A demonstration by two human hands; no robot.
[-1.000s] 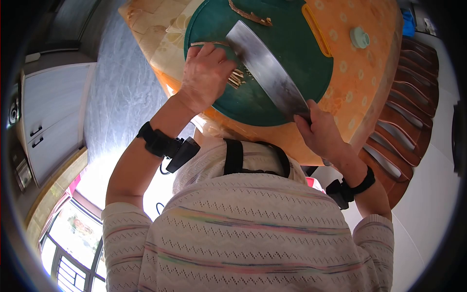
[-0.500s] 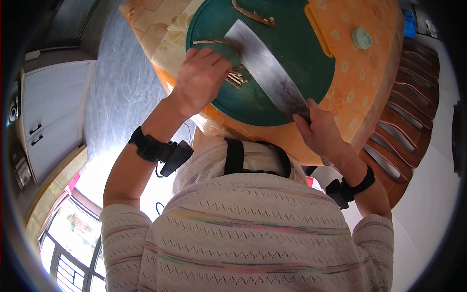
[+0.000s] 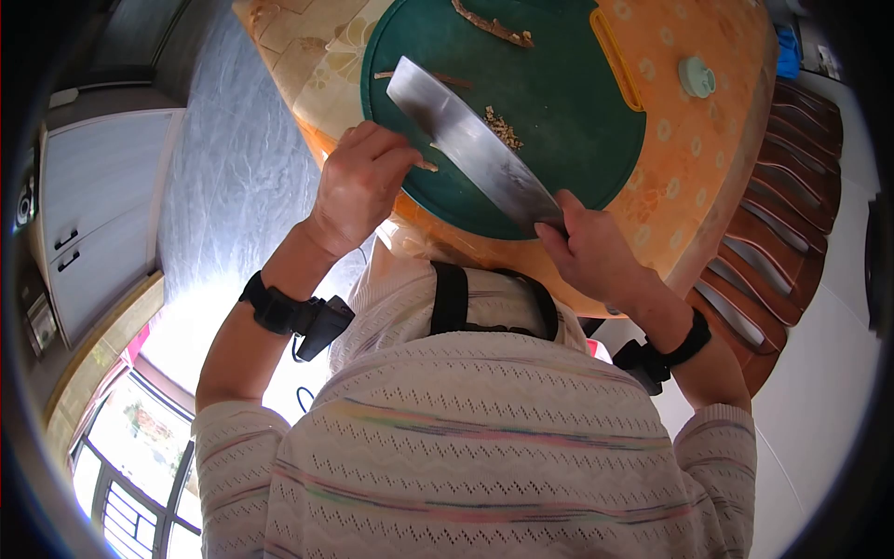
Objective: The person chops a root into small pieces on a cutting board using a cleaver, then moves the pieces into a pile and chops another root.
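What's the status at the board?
Right hand gripping knife. Left hand pinching stick. Chopped bits beside knife on green board. Knife partly hides loose twig.

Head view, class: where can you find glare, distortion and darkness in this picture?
Head view: glare whitens the window and part of the floor; head view: the cupboard looks tilted and bowed, likely by the wide lens; head view: corners fall to black; head view: the knife shows pale sheen and darker patches.
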